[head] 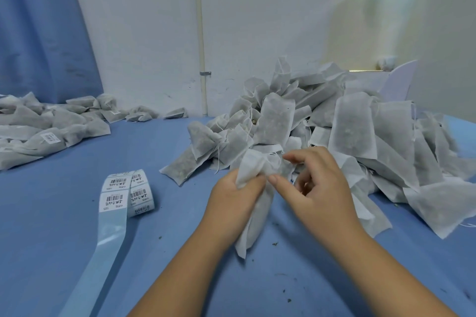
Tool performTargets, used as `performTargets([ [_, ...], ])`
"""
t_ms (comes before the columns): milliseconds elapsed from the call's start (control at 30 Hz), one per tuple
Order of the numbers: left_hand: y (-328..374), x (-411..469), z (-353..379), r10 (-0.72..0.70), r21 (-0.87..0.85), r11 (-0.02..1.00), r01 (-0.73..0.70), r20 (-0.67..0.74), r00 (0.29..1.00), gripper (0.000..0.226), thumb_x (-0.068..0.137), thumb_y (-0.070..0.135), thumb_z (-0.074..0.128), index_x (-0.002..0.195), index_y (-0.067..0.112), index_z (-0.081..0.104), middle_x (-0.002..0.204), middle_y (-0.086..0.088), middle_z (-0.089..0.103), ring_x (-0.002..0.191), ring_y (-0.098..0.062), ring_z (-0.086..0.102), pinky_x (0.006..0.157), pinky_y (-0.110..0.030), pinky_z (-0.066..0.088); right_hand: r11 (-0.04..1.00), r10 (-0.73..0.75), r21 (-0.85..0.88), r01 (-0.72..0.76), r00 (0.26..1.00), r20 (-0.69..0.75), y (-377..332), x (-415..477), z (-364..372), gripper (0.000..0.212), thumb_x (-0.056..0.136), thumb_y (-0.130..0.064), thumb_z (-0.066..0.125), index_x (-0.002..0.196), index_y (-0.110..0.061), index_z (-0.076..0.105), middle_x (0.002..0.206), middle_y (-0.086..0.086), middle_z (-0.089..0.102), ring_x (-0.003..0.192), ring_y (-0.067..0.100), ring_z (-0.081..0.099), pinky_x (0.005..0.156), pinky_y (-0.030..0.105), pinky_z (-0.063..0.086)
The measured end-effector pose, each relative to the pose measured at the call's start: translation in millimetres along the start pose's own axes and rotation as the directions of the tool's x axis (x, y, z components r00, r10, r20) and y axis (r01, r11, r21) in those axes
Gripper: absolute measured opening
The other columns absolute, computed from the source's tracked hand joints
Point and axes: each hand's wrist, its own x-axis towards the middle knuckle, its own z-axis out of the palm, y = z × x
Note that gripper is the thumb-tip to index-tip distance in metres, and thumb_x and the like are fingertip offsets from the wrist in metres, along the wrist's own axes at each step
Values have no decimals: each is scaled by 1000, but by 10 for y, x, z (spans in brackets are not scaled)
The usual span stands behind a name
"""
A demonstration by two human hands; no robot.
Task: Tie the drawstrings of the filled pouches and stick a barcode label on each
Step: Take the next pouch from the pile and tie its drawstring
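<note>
Pouch (255, 213), one, left fingers (247, 185) gripping it, right fingers (301, 156) pinching it, one label roll (139, 193)

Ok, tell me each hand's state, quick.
Left hand: grips the pouch around its neck.
Right hand: pinches the same pouch's gathered top.

Two hands (231, 203) (318, 188), one held pouch (251, 166), one label roll (139, 194), two pouch heaps (38, 123) (360, 123)

Inspection, as I see it remotely: left hand (231, 198) and right hand (316, 183) are bare. At the grip, the right thumbnail (273, 179) is short and plain. Behind the grip, left forearm (185, 273) and right forearm (386, 273) run uncovered to the frame's lower edge.
</note>
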Motion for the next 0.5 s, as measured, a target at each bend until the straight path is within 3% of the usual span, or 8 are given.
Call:
performTargets([
  [67, 4, -16, 20, 31, 21, 999, -31, 26, 999, 13, 91, 26, 62, 89, 15, 69, 79, 0, 69, 73, -11, 60, 66, -22, 47, 1000, -12, -9, 12, 1000, 20, -3, -5, 9, 25, 77, -34, 76, 99, -27, 66, 96, -20, 50, 65, 11, 55, 63, 7, 39],
  [233, 35, -47, 9, 117, 50, 992, -117, 13, 993, 5, 87, 31, 67, 91, 33, 71, 84, 18, 72, 75, 6, 64, 62, -7, 45, 998, -61, 24, 61, 998, 20, -31, 11, -27, 6, 82, -22, 68, 79, -20, 72, 83, -15, 58, 63, 5, 52, 62, 7, 36],
  [333, 13, -12, -44, 168, 175, 972, -159, -37, 985, 5, 86, 32, 68, 90, 35, 66, 84, 21, 69, 76, 4, 62, 62, -9, 44, 963, 93, 245, -110, 993, 78, -62, 23, -96, 18, 85, -19, 69, 70, -28, 68, 73, -11, 63, 60, 10, 56, 58, 15, 42],
  [433, -34, 31, -94, 230, 314, 927, -204, -49, 972, 13, 85, 33, 68, 92, 40, 59, 86, 18, 66, 80, 2, 60, 62, -9, 42, 815, 253, 471, -337, 939, 235, -110, 41, -178, 26, 93, -15, 62, 70, -24, 69, 67, 1, 67, 45, 13, 50, 46, 19, 40],
  [500, -63, 60, -120, 282, 395, 886, -244, -42, 958, 23, 84, 32, 68, 91, 48, 52, 91, 19, 64, 85, 3, 57, 64, -8, 40, 727, 333, 509, -461, 885, 326, -120, 60, -200, 33, 97, -14, 55, 67, -22, 67, 51, 1, 56, 39, 11, 39, 40, 17, 33],
])
